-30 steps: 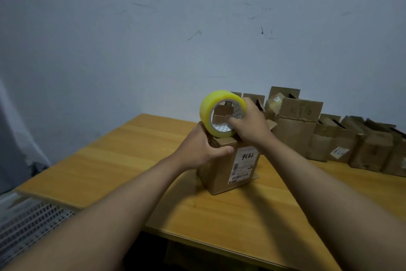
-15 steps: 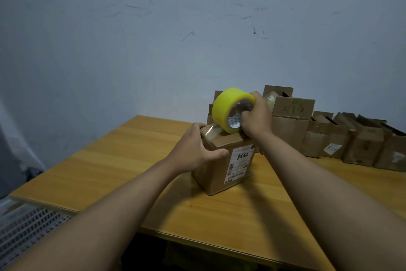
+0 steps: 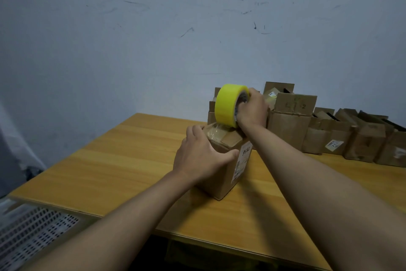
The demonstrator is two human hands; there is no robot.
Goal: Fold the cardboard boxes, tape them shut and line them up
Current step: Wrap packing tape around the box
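Note:
A small brown cardboard box (image 3: 227,174) with a white label on its right face stands on the wooden table (image 3: 123,160). My left hand (image 3: 201,155) grips its near top corner, fingers over the top and thumb on the front face. My right hand (image 3: 252,110) holds a yellow roll of tape (image 3: 228,104) upright on the far edge of the box top, fingers in the roll's core. A strip of clear tape runs from the roll across the closed flaps.
A row of cardboard boxes (image 3: 329,132), some with open flaps, lines the wall at the back right. A white perforated crate (image 3: 28,231) sits below the table's left front edge. The grey wall is right behind the table.
My right hand has drawn the tape roll away from me across the box top to its far edge, turning it edge-on. My left hand stays on the box.

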